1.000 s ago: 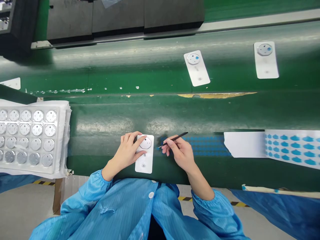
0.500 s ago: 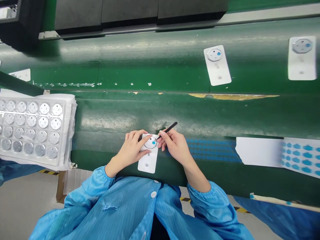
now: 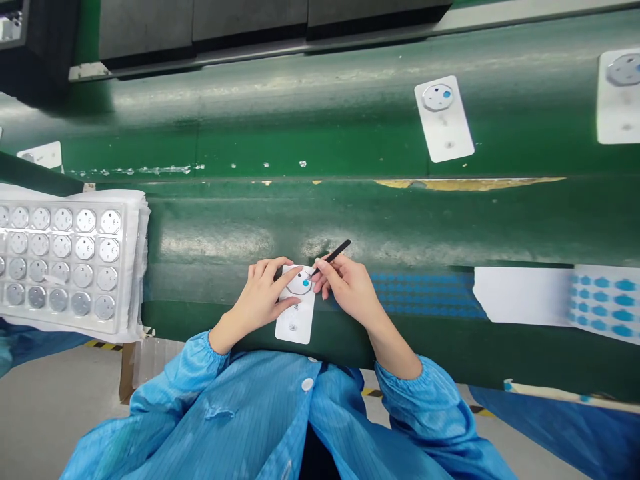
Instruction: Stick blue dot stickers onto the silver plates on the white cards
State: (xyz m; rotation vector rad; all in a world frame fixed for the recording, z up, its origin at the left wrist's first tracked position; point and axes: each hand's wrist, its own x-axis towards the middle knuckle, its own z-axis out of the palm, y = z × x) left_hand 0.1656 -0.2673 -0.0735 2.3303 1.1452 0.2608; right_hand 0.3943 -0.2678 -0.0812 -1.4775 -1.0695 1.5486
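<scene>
My left hand holds a white rectangular card at the front of the green work surface, forefinger and thumb spread around a silver octagonal disc near its far end. A bright blue round dot shows on the disc. Black tweezers are pinched in my right hand, their handle slanting up to the right. Their tip is at the disc's right side, close to the blue dot; whether it touches is too small to tell.
At left a clear tray holds rows of silver discs. To the right lie a sheet of blue dots and white backing paper. Farther back are a white card with a disc, another card and black blocks.
The view has shifted slightly, so the far cards appear farther right and higher. The tweezers have tilted a little, and their handle end is slightly left. Both hands keep nearly the same pose.
</scene>
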